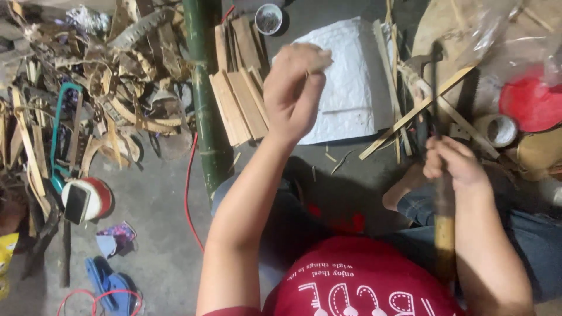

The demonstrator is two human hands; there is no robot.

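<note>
Looking down from the head camera, I see a person in a red shirt sitting on a grey concrete floor (158,234), both bare arms stretched forward. My view shows the left hand (295,90) raised above the floor, fingers curled in and pinched together at the tips; something very thin and small seems to sit between thumb and fingers, but it is too small and blurred for me to say what, so I cannot tell whether the hand truly grips anything. The right hand (453,164) is clenched around a hammer (442,175), holding its wooden handle upright so the dark metal head points away from the body, up near a crossing of thin bamboo strips (415,111) that lie on the floor just beyond the hand. Between the two hands, farther out, lies a white padded sheet (351,82) flat on the floor. Left of the raised hand sits a stack of short flat wooden slats (240,99), and beside that a long green bamboo pole (205,99) runs away from the person, with a red cord (188,193) trailing alongside it. Far left is a heap of dry scrap strips (117,64), a teal-framed saw (57,134), and blue sandals (108,287). At the right edge lie a red disc (533,102) and a roll of tape (497,129).
</note>
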